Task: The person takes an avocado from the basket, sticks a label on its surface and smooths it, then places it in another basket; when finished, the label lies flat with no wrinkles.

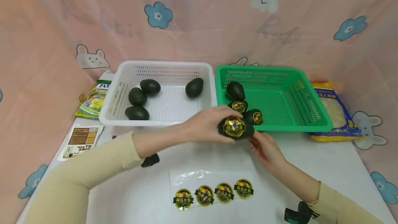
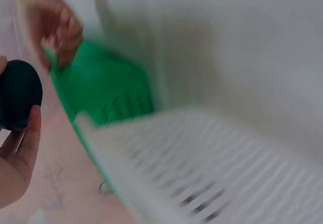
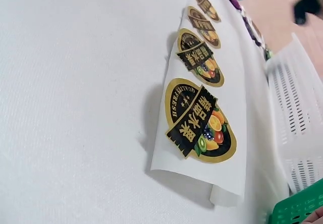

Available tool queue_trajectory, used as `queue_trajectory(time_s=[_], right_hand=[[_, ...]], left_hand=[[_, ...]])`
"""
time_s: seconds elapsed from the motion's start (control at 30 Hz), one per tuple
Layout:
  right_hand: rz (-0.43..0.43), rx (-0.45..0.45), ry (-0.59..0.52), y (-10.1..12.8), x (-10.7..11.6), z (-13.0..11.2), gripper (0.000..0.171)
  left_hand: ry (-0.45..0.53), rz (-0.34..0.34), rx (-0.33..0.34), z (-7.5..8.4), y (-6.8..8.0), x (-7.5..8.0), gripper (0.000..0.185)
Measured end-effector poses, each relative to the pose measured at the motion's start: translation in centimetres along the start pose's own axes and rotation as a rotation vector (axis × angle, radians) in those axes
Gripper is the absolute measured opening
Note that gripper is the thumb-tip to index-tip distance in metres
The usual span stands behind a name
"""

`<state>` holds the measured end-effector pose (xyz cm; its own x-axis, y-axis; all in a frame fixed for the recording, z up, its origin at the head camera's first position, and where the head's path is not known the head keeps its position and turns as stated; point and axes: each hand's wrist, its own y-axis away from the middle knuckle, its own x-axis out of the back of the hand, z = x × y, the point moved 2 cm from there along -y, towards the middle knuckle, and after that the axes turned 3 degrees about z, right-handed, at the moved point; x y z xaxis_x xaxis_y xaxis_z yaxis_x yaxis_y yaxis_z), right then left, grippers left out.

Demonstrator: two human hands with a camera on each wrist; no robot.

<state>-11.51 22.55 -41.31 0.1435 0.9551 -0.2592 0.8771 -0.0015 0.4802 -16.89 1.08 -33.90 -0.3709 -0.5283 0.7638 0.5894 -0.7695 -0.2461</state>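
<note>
In the head view my left hand (image 1: 206, 126) grips a dark green avocado (image 1: 248, 130) over the front rim of the green basket (image 1: 298, 128). A round black-and-gold sticker (image 1: 234, 126) faces up on it. The left wrist view shows the avocado's plain side (image 2: 20, 95) between thumb and fingers. My right hand (image 1: 268, 151) is at that basket's front rim, close beside the avocado's right end, its fingers loosely curled; in the left wrist view the right hand (image 2: 55, 27) appears apart from the avocado. Three more avocados lie in the green basket, two showing stickers.
Several avocados lie in the white basket (image 1: 158, 123), left of the green one. A clear sheet with several round stickers (image 3: 202, 120) lies on the white table (image 1: 130, 196). Snack bags (image 1: 94, 101) and a brown-and-white packet (image 1: 81, 141) are at left; a yellow-blue bag (image 1: 337, 113) is at right.
</note>
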Motion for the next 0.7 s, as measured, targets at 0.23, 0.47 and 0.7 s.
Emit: queue_trajectory(time_s=[0.23,0.47,0.7], right_hand=[[-0.011,0.015,0.05,-0.5,-0.2,0.3,0.014],[-0.001,0.018,0.096,-0.3,-0.1,0.5,0.026],[0.011,0.029,0.051,0.2,0.0,0.3,0.018]], left_hand=[[-0.279,-0.28,0.152,-1.9,-7.6,1.2,0.067],[-0.343,-0.256,0.099,-1.8,-6.2,-0.3,0.075],[0.191,-0.043,-0.005,-0.5,1.7,-2.0,0.033]])
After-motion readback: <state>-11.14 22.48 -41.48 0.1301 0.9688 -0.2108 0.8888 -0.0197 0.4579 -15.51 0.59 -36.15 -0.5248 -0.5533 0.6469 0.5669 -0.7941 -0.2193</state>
